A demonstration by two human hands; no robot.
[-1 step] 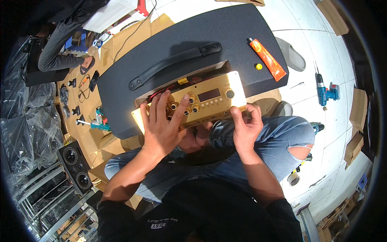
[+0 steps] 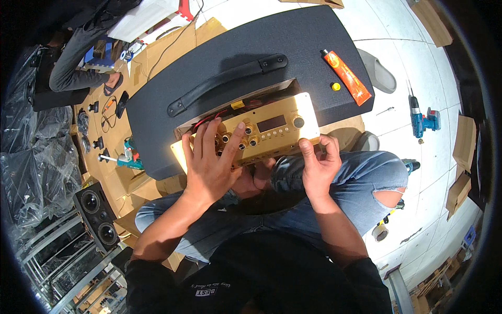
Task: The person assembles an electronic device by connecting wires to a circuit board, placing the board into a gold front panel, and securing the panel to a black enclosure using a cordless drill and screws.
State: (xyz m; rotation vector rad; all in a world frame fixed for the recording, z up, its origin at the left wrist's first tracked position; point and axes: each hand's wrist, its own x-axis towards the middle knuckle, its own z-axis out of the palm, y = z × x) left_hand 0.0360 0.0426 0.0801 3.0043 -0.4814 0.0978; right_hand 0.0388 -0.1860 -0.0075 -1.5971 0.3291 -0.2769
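with both arms point(image 2: 341, 225) extended forward, left hand point(image 2: 208, 168) spreads its fingers, right hand point(image 2: 320, 163) curls inward.

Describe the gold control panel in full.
The gold control panel is a roughly rectangular, metallic-looking piece with a dark display, a row of small buttons below it, a large round knob on the right and a cluster of smaller knobs further left. It slants, right end farther from the person, at an opening in the black cabinet, where wires show behind it. The spread left hand covers part of its left side; the right hand grips its near right corner.
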